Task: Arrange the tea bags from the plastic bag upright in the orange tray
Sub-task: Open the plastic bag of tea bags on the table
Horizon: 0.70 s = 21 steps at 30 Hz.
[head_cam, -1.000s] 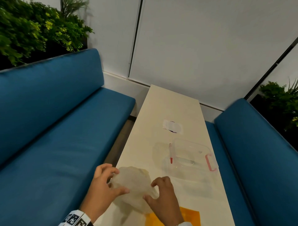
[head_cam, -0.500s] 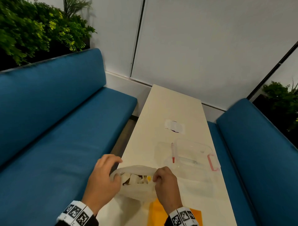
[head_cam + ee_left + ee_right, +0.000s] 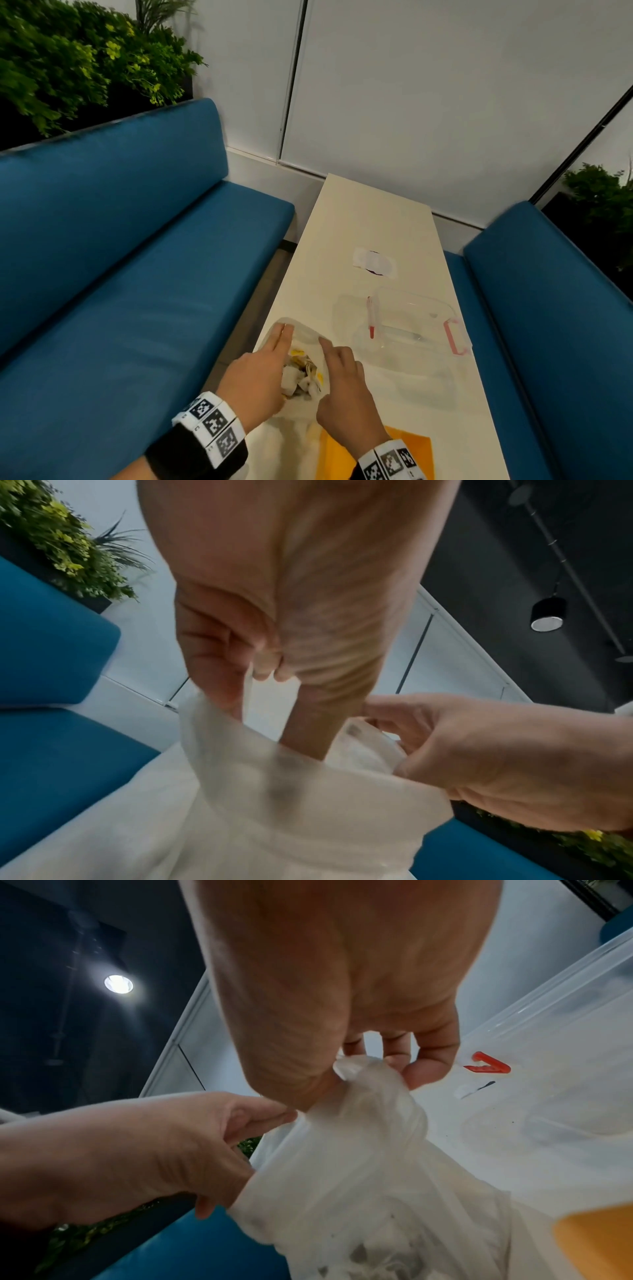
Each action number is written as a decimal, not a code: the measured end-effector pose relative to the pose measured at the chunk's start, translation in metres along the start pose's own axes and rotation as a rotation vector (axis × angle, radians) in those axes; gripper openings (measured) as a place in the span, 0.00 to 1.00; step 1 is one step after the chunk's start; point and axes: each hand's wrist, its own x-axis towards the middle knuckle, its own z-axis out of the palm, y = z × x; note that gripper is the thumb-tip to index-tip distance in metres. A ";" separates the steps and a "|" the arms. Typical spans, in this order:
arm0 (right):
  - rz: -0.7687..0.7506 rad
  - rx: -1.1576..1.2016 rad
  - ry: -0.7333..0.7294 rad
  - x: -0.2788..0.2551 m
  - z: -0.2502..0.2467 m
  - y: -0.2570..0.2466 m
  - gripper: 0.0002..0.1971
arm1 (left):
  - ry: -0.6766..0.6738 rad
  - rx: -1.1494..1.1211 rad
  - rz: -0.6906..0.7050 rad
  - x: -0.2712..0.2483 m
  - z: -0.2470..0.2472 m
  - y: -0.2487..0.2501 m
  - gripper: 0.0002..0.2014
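Observation:
A translucent white plastic bag (image 3: 303, 337) lies on the near end of the white table (image 3: 373, 219), its mouth pulled open. Several tea bags (image 3: 301, 373), white with yellow tags, show inside. My left hand (image 3: 260, 373) pinches the left rim of the bag (image 3: 291, 791) between thumb and fingers (image 3: 236, 691). My right hand (image 3: 342, 383) pinches the right rim, bunching the plastic (image 3: 359, 1164) at its fingertips (image 3: 424, 1074). The orange tray (image 3: 407, 452) lies flat at the table's near edge, partly under the bag and my right wrist; its corner (image 3: 596, 1240) shows in the right wrist view.
A clear plastic box (image 3: 411, 322) with pink latches stands just right of and beyond the bag. Farther back a white paper patch (image 3: 375, 262) lies on the table. Blue sofas (image 3: 137, 274) flank the narrow table on both sides; the left table edge runs close to my left hand.
The bag was crumpled shut under both hands a second ago. Both hands have since pulled its mouth open and spread it wider, so the tea bags now show.

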 end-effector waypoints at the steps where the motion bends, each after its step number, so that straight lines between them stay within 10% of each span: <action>1: 0.000 0.003 0.005 0.000 0.000 0.000 0.49 | -0.015 0.028 0.001 -0.003 0.000 0.002 0.58; 5: -0.001 0.021 -0.011 -0.002 0.003 -0.002 0.52 | -0.049 0.091 -0.009 -0.009 0.000 0.011 0.60; 10: 0.029 0.098 0.006 -0.004 0.001 0.000 0.50 | -0.094 0.064 0.165 0.005 0.000 0.029 0.14; 21: 0.062 0.137 0.059 -0.003 -0.002 0.013 0.48 | -0.227 0.111 0.362 0.074 0.038 0.032 0.21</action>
